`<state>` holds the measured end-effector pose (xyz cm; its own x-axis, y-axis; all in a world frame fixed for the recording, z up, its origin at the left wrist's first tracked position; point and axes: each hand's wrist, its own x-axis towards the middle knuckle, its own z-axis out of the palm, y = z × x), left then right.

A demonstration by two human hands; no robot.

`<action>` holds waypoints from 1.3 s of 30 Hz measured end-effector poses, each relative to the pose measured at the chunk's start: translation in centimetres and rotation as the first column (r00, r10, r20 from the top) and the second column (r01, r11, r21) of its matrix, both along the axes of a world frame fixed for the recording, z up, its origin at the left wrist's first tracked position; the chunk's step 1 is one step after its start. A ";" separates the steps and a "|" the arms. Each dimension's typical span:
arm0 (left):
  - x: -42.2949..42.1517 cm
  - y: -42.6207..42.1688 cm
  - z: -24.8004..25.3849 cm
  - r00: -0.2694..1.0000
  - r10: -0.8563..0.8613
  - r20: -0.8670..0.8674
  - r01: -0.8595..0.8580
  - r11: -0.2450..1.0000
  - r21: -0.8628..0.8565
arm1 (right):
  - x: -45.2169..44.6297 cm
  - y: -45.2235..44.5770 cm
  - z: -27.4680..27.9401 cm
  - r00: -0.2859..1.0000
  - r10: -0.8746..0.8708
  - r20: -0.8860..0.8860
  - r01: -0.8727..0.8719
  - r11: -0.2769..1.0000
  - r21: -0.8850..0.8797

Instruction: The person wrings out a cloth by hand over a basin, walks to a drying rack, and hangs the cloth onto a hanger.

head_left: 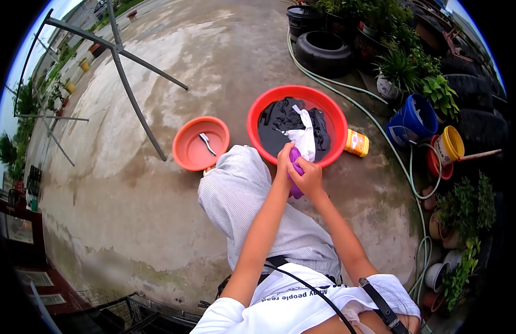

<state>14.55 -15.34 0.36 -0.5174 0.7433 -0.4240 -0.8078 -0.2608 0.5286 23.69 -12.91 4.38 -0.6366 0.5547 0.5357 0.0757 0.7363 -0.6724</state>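
My left hand (284,160) and my right hand (308,177) come together at the near rim of a large red basin (340,125). Both are closed around a bunched purple cloth (296,192), which shows between and below the fingers. Dark water fills the basin, with black clothing (283,116) in it. A white cloth (307,139) lies over the black clothing, just beyond my hands. To the left, a smaller orange basin (185,146) holds a brush with a pale handle (206,143).
A yellow-orange container (356,143) stands right of the red basin. A pale hose (375,118) runs down the right side beside a blue bucket (411,119), a yellow bucket (451,143), tires (323,54) and potted plants. A metal frame (130,89) stands at the upper left.
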 end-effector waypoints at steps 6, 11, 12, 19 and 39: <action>1.4 0.0 2.5 0.996 -0.055 0.064 0.045 0.988 0.146 | -1.3 4.7 0.1 0.960 -0.257 0.114 0.274 0.947 -0.169; 1.6 -0.3 3.4 1.000 -0.007 -0.010 0.008 0.996 0.087 | -1.0 3.6 0.0 0.969 -0.234 0.079 0.245 0.949 -0.198; 1.3 -0.4 2.8 0.999 0.027 -0.019 -0.026 0.997 0.070 | -0.6 2.6 0.5 0.974 -0.220 0.062 0.228 0.949 -0.218; 0.3 -0.5 1.8 1.000 -0.002 0.005 0.001 0.997 0.076 | -0.5 0.5 0.3 0.988 -0.151 0.041 0.156 0.973 -0.170; 1.3 -0.1 1.8 0.999 0.032 0.029 -0.034 0.997 0.076 | -1.1 3.4 -0.2 0.968 -0.231 0.097 0.249 0.923 -0.294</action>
<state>15.86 -15.43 2.18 -0.5310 0.7569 -0.3808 -0.8120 -0.3262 0.4839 22.59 -9.47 4.15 -0.4899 0.8240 0.2846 0.2718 0.4546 -0.8482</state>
